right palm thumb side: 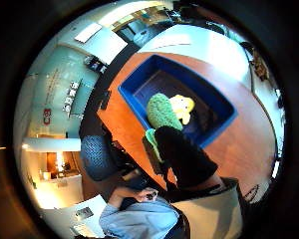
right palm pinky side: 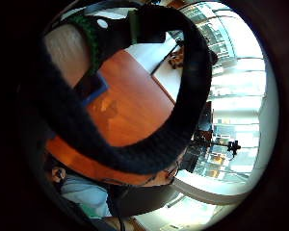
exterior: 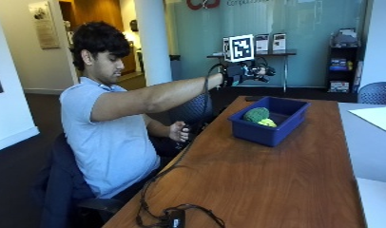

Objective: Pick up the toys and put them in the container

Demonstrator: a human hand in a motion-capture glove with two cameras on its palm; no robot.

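Black cabling and a small black box (exterior: pixel 175 217) lie at the near edge of the brown wooden tabletop (exterior: pixel 275 185), with a blue rectangular plastic container (exterior: pixel 269 119) farther along it holding a green and yellow plush toy (exterior: pixel 259 116). Seated person's right arm stretched out level at shoulder height, the gloved right hand (exterior: pixel 246 72) raised above and just behind the container, touching nothing. Fingers seem loosely extended, gripping nothing; the bare hand (exterior: pixel 178 131) rests low at the tabletop's edge.
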